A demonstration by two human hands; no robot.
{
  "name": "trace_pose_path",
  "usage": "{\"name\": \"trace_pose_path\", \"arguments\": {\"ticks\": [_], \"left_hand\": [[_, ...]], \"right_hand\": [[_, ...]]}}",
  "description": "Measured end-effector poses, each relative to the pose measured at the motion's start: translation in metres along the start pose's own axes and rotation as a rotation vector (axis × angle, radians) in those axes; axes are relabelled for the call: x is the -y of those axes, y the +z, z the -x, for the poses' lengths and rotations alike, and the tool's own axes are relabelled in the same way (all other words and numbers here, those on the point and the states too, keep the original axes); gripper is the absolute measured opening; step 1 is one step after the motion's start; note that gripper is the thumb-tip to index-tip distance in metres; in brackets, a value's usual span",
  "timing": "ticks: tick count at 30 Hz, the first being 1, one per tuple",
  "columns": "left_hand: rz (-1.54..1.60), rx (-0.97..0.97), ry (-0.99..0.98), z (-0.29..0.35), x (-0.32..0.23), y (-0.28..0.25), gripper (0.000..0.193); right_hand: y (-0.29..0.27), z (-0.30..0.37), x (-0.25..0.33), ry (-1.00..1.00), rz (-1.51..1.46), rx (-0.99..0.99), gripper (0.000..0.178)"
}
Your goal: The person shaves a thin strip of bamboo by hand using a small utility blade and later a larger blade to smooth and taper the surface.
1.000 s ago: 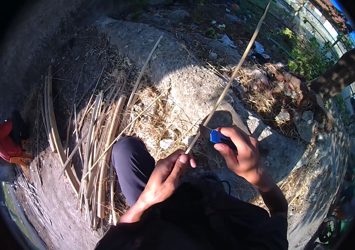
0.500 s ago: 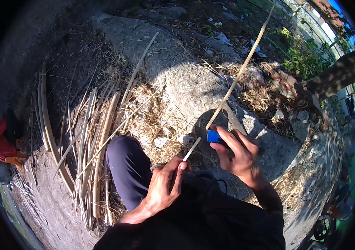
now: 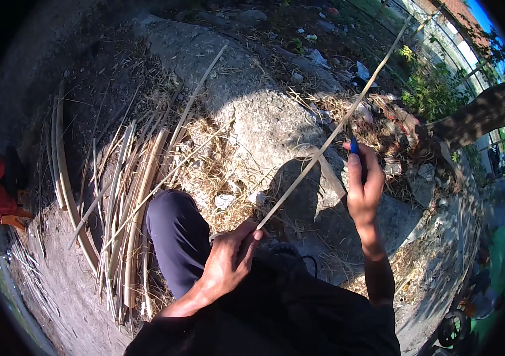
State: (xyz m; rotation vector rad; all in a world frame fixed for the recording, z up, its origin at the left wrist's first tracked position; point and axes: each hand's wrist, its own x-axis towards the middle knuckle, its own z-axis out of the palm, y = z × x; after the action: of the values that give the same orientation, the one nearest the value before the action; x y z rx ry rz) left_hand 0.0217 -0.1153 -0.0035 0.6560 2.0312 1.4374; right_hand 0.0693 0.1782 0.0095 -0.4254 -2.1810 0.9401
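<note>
Running over the rock, that bamboo strip pokes past its far edge. Left hand has the near end finger-pinched; right hand pinches a blue cutter, decent room between hands.

It's outdoors, w/ tree trunk, bush & rock (pt. sunlit).
</note>
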Motion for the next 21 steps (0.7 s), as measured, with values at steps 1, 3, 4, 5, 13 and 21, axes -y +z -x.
{"name": "trace_pose_path", "arguments": {"ticks": [1,3,4,5,13,21], "left_hand": [[0.005,0.005,-0.002,-0.001,-0.001,0.0,0.017],[0.015,0.026,0.006,-0.004,-0.004,-0.003,0.025],[0.016,0.027,0.004,-0.005,-0.003,-0.003,0.025],[0.038,0.008,0.009,-0.006,-0.001,-0.002,0.026],[0.021,-0.094,0.042,-0.007,-0.009,0.003,0.032],[0.004,-0.156,0.008,-0.005,-0.01,0.008,0.023]], "right_hand": [[-0.005,0.005,0.007,0.09,-0.032,0.05,0.026],[-0.006,0.014,0.013,0.093,-0.054,0.054,0.026],[-0.006,0.017,0.014,0.091,-0.086,0.055,0.026],[-0.007,0.019,0.018,0.039,-0.014,0.075,0.024],[0.008,0.032,0.039,-0.324,0.116,0.299,0.033],[0.007,0.039,0.041,-0.41,0.179,0.312,0.042]]}}
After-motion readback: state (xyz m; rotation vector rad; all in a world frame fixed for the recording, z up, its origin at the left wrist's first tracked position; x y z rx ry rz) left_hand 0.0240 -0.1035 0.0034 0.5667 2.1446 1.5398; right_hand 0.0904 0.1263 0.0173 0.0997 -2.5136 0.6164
